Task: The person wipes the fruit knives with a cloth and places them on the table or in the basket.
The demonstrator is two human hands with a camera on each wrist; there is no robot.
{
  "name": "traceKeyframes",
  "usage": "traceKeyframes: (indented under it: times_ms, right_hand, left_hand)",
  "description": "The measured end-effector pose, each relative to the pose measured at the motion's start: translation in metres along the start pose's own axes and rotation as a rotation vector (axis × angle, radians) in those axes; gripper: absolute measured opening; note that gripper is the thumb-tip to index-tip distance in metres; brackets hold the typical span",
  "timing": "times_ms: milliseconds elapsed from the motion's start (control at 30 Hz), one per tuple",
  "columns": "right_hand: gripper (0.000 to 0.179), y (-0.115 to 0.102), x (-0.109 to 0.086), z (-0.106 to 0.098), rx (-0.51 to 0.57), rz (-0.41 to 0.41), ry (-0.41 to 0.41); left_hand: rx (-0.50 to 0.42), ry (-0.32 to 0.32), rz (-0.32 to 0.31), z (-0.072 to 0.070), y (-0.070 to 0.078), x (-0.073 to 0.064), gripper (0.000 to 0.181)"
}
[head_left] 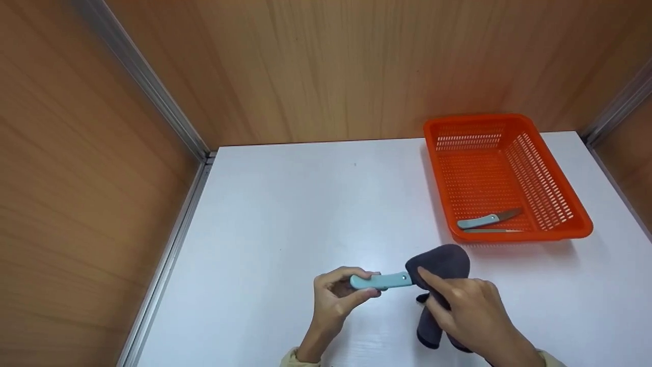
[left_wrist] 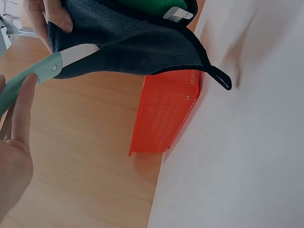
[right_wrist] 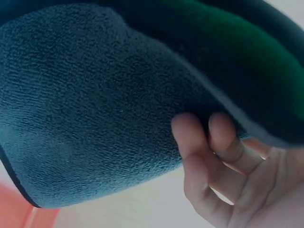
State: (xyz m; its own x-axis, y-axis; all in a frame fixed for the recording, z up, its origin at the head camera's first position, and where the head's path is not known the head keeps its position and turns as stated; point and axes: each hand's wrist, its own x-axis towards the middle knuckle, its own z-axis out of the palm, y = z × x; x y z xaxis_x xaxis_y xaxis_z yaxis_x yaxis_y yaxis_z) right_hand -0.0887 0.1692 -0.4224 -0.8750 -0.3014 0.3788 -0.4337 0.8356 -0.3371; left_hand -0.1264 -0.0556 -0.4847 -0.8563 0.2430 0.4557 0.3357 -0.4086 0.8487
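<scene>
A knife with a light turquoise handle point(head_left: 389, 281) is pinched at the handle's end between the thumb and fingers of my left hand point(head_left: 328, 303). Its blade point(left_wrist: 80, 53) shows in the left wrist view, lying against a dark grey-blue cloth point(head_left: 445, 260). My right hand point(head_left: 476, 313) grips that cloth, its index finger extended along the fold over the blade. In the head view the cloth hides the blade, while its lower folds hang towards me. The right wrist view shows fingertips point(right_wrist: 189, 132) pressed into the fabric point(right_wrist: 95, 104). A green side of the cloth point(left_wrist: 147, 5) shows at its fold.
An orange plastic basket point(head_left: 560, 233) stands at the back right of the white table point(head_left: 285, 214). Inside it, near the front wall, lie another turquoise-handled knife point(head_left: 479, 221) and a thin item point(head_left: 491, 231) beside it. Wooden panels point(head_left: 326, 71) enclose the back and sides.
</scene>
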Motion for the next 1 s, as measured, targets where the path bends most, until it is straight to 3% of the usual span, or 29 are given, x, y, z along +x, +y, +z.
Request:
traceKeyframes:
  times_ms: [167,400,600,833,1000]
  right_hand:
    - [0.038,0.006,-0.001,0.001,-0.04,-0.028,0.05]
    - [0.037,0.012,-0.003,0.0,-0.028,0.064,-0.008]
    - [0.039,0.018,-0.006,-0.001,-0.03,0.077,0.042]
    - [0.039,0.023,-0.01,-0.006,-0.053,0.139,0.02]
    - [0.039,0.025,-0.013,-0.01,-0.061,0.168,0.007]
  left_hand:
    - [0.014,-0.001,0.007,-0.002,0.002,0.001,0.019]
    - [0.012,0.012,-0.003,-0.006,0.004,0.0,0.02]
    - [0.002,0.016,0.008,-0.008,0.007,0.0,0.018]
    - [0.061,0.067,-0.014,-0.01,0.011,0.0,0.016]
    - [0.049,0.1,-0.002,-0.011,0.012,0.001,0.013]
